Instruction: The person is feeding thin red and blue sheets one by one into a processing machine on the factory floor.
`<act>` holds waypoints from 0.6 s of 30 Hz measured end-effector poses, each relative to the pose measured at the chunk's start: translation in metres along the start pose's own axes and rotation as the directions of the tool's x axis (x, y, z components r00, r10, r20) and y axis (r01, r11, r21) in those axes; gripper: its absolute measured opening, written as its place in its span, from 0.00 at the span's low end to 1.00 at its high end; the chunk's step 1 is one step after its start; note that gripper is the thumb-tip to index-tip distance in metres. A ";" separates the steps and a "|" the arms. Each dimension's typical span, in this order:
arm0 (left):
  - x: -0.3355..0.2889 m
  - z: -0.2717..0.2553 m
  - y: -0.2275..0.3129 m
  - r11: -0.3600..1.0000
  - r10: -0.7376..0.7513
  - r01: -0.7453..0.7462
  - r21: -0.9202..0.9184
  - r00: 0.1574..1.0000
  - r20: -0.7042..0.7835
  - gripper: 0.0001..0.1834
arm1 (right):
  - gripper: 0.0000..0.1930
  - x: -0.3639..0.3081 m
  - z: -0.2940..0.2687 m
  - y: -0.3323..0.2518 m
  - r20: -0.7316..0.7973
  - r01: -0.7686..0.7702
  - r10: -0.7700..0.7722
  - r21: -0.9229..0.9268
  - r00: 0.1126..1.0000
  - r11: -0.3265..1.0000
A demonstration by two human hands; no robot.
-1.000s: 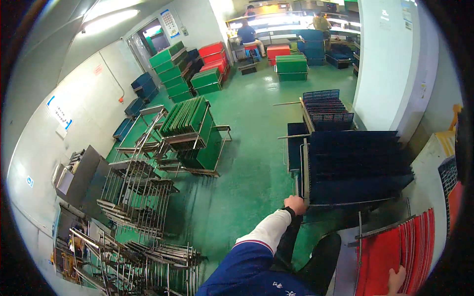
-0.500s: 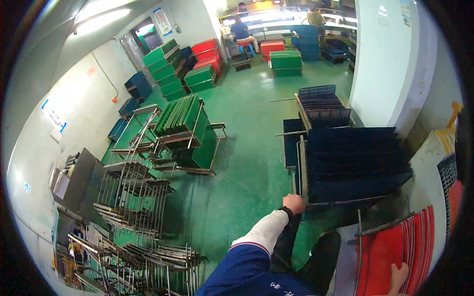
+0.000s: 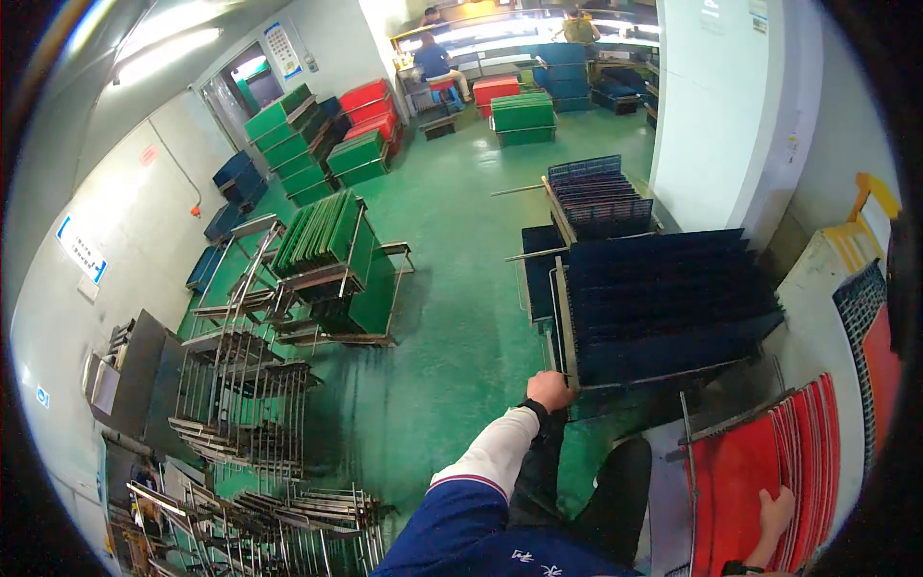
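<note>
My left hand (image 3: 550, 389), a dark band at its wrist, is closed on the near corner of a metal rack (image 3: 569, 332). Dark blue panels (image 3: 673, 313) stand upright in that rack, packed closely. At the lower right, my right hand (image 3: 775, 514) grips the edge of a red panel (image 3: 735, 481), its thumb on the near face and its other fingers partly hidden. More red panels stand close behind that one, in a metal frame (image 3: 690, 462).
Green panels (image 3: 317, 231) fill a rack on the left. Bare metal racks (image 3: 240, 385) are nested nearer to me. A second rack of blue panels (image 3: 601, 197) stands beyond mine, before a white pillar (image 3: 735, 125). Two people (image 3: 435, 60) are far off near a lit bench.
The whole view has shifted, so the scene sits farther left and slightly higher. Both hands keep their places on the rack and the red panel. More of my right wrist shows.
</note>
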State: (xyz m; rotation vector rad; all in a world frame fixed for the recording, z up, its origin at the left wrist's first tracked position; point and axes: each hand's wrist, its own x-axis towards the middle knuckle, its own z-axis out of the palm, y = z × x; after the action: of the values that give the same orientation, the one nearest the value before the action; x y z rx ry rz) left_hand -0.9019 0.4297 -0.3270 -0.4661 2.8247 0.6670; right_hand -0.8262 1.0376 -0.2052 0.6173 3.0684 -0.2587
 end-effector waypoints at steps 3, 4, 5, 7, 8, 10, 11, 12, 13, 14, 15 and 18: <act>0.000 0.003 -0.004 0.999 -0.017 0.018 0.037 1.000 -0.022 0.24 | 0.29 -0.013 -0.020 -0.030 0.028 -0.040 0.041 -0.019 0.999 0.999; 0.001 0.004 -0.004 0.999 -0.012 0.013 0.038 1.000 -0.021 0.24 | 0.29 -0.012 -0.017 -0.025 0.026 -0.045 0.045 -0.019 0.999 0.999; 0.001 0.004 -0.005 0.999 -0.009 0.009 0.045 1.000 -0.001 0.24 | 0.29 -0.009 -0.009 -0.017 -0.013 -0.014 0.014 -0.009 1.000 1.000; 0.002 0.002 -0.002 0.998 0.001 -0.002 0.056 1.000 0.024 0.24 | 0.29 -0.010 -0.006 -0.014 -0.053 0.007 -0.007 -0.001 0.999 1.000; 0.001 0.001 -0.001 0.998 0.003 -0.005 0.056 0.999 0.036 0.25 | 0.28 -0.009 -0.006 -0.013 -0.045 -0.006 0.006 0.017 0.999 1.000; 0.002 0.003 -0.003 0.998 0.001 -0.004 0.059 0.999 0.044 0.25 | 0.28 -0.010 -0.004 -0.015 -0.034 -0.015 0.016 0.038 0.999 0.999; 0.002 0.004 -0.004 0.996 -0.002 -0.002 0.084 0.999 0.045 0.26 | 0.26 -0.008 -0.001 -0.014 -0.071 -0.005 0.008 0.042 0.997 0.999; 0.003 0.004 -0.003 0.994 -0.003 -0.002 0.108 0.999 0.047 0.26 | 0.24 -0.007 0.002 -0.013 -0.108 0.002 0.003 0.046 0.994 0.999; 0.003 0.003 -0.003 0.994 0.000 -0.006 0.110 0.999 0.048 0.26 | 0.24 -0.007 0.005 -0.010 -0.108 -0.001 0.007 0.048 0.994 0.999; 0.003 0.003 -0.003 0.993 0.021 -0.028 0.116 0.998 0.057 0.27 | 0.23 -0.007 0.009 -0.006 -0.168 0.031 -0.027 0.025 0.985 0.999; 0.002 0.002 -0.003 0.991 0.041 -0.049 0.123 0.997 0.066 0.29 | 0.23 -0.008 0.012 -0.004 -0.225 0.063 -0.061 0.002 0.972 0.998; 0.000 -0.001 0.000 0.992 0.008 -0.020 0.124 0.995 0.097 0.31 | 0.24 -0.014 -0.015 -0.029 -0.046 0.008 -0.005 0.050 0.999 0.999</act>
State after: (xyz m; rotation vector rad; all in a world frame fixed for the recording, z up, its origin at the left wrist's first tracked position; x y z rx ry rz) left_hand -0.9025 0.4294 -0.3259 -0.3824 2.7606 0.4967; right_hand -0.8237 1.0076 -0.1855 0.6239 3.1170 -0.3265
